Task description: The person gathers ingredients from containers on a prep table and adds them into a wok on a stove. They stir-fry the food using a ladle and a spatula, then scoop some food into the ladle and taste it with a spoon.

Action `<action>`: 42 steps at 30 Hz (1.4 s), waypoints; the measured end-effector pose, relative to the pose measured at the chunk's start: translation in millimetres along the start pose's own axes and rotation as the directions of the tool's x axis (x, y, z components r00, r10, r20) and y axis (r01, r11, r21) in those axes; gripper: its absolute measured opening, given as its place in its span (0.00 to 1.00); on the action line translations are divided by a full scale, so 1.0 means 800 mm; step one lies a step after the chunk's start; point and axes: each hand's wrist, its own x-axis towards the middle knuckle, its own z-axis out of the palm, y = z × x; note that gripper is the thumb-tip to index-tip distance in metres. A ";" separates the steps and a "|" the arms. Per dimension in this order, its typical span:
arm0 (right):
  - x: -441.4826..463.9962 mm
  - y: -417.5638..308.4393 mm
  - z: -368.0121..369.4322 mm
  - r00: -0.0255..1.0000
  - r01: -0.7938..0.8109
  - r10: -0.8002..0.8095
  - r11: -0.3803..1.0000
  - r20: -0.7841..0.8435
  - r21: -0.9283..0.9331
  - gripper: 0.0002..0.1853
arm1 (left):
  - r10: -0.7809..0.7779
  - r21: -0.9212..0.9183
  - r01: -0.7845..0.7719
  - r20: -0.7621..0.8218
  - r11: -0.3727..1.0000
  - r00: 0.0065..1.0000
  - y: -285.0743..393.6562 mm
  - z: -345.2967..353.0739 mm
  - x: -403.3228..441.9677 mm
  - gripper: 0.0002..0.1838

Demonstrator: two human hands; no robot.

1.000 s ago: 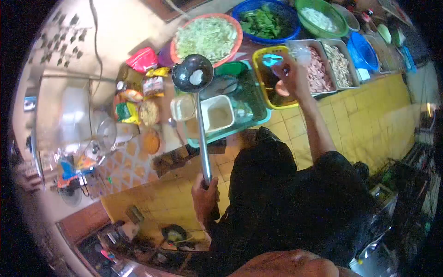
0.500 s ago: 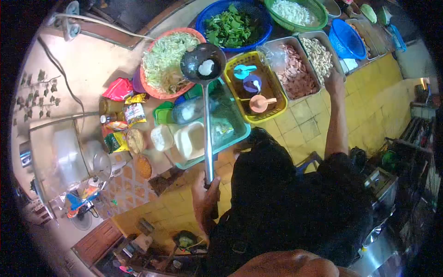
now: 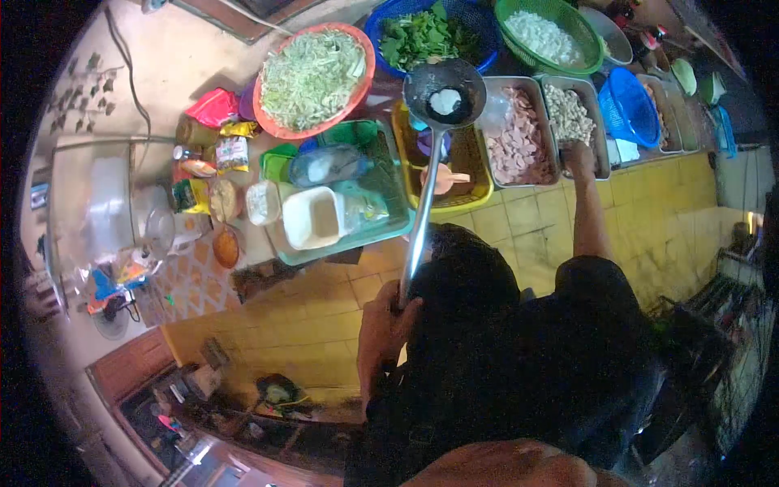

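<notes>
A long-handled metal ladle (image 3: 421, 215) is gripped near its lower end by my left hand (image 3: 385, 325). Its dark bowl, holding a white lump, is over the gap between the blue basket of leaves (image 3: 434, 40) and the yellow basket (image 3: 487, 191). My right hand (image 3: 578, 160) is at the near end of a metal tray of pale chopped pieces (image 3: 570, 114); its fingers are down at the pieces and hidden. Just left of that tray stands another tray with sliced pinkish pieces (image 3: 519, 142).
Farther left are an orange-rimmed basket of shredded cabbage (image 3: 312, 77) and a teal tray (image 3: 389, 219) with a white container (image 3: 312, 217). A green basket of white pieces (image 3: 544, 39) and a blue basket (image 3: 629, 105) stand at the right. Packets lie at far left.
The ladle has moved right, from over the cabbage side towards the yellow basket. My right hand went from the yellow basket to the tray of pale pieces. The view has shifted.
</notes>
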 end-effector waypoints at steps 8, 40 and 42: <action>0.013 0.068 -0.026 0.977 -0.214 -0.060 -0.254 0.205 0.943 0.16 | 0.056 -0.017 -0.055 0.085 0.998 0.995 0.007 0.129 -0.023 0.20; 0.008 0.049 -0.150 0.975 0.176 -0.219 0.697 -0.027 0.695 0.12 | -0.029 0.116 0.021 0.067 0.993 0.997 0.129 0.233 -0.004 0.20; 0.012 0.059 -0.172 0.985 0.027 -0.140 0.693 0.097 0.720 0.11 | -0.050 0.110 0.044 0.059 0.993 0.997 0.139 0.231 -0.007 0.19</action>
